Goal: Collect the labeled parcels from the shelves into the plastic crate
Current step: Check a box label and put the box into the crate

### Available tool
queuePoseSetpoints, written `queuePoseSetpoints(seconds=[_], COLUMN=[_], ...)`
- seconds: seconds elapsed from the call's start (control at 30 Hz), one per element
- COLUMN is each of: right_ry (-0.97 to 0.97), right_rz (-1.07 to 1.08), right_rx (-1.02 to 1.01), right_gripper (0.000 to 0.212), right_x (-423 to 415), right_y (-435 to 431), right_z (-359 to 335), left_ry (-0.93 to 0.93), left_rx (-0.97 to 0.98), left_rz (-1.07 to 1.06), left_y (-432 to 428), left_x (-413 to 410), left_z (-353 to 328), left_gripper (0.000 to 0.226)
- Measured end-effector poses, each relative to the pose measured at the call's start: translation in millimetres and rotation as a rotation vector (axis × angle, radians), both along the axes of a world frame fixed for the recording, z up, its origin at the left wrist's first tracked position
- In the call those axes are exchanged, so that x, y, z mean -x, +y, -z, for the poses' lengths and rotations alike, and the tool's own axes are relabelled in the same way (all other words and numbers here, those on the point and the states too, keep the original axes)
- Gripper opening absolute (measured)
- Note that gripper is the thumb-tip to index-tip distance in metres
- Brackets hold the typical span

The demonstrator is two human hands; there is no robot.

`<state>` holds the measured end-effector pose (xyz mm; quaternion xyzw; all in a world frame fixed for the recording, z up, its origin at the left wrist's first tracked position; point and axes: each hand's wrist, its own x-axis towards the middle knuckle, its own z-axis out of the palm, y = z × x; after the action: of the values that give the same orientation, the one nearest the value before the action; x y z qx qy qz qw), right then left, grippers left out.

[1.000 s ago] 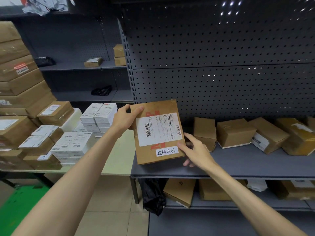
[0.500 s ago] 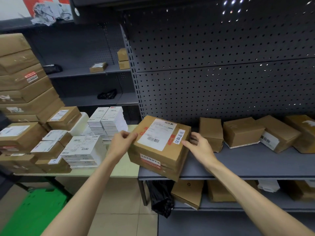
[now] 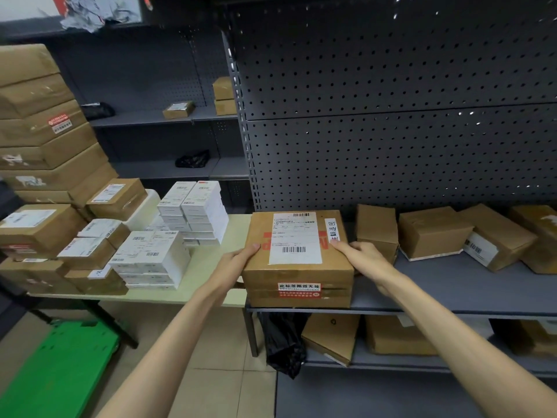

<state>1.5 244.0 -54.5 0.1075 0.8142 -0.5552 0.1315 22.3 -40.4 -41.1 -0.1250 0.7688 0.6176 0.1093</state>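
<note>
Dim, even indoor light here, seemingly from overhead. Bright pinpricks shine through the pegboard (image 3: 422,86) holes at upper right. Soft shadow sits under the shelf (image 3: 452,297) at lower right. Wide-angle bending bows the frame edges, and the box stack (image 3: 39,131) at far left smears, slightly blurred.

Labeled parcel (image 3: 298,257) flat on the shelf (image 3: 452,285), crate low on the left.
I see the brown carton lying at the shelf's front left corner, white shipping label facing up, a red seal sticker on its near side, gripped at both sides by my left hand (image 3: 235,263) and right hand (image 3: 364,260); the green plastic crate (image 3: 60,369) sits on the floor, well apart.
</note>
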Motion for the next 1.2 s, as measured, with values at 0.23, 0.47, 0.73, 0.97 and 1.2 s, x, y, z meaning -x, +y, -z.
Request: queuePoseSetpoints(seconds=[0.23,0.47,0.73,0.97,1.2], right_ry=[0.096,0.326,0.495,0.628,0.705], right_rz=[-0.029,-0.059,-0.044,0.051,0.236], right_rx=[0.138,0.211,0.159,0.124,0.046], right_gripper=[0.071,0.054,0.058,0.052,0.051], right_x=[-3.5,1.5,19.6,13.9,-13.8], right_y=[-1.6,-8.1,-3.9,1.2,27.2], right_z=[-9.0,-43.4,-88.5,-124.1,-144.1], left_ry=[0.141,0.394,0.584,0.653,0.692], left_rx=[-0.071,-0.086,-0.028,-0.097,-0.195], left_rz=[0.001,0.023,0.092,0.155,0.292], left_y=[7.1,5.7,8.1,17.7,51.7], left_x=[-3.0,5.8,29.9,42.2,57.4], left_z=[-4.0,-37.1,-77.2,-107.9,-131.7], left_gripper=[0.025,0.035,0.041,0.047,0.049])
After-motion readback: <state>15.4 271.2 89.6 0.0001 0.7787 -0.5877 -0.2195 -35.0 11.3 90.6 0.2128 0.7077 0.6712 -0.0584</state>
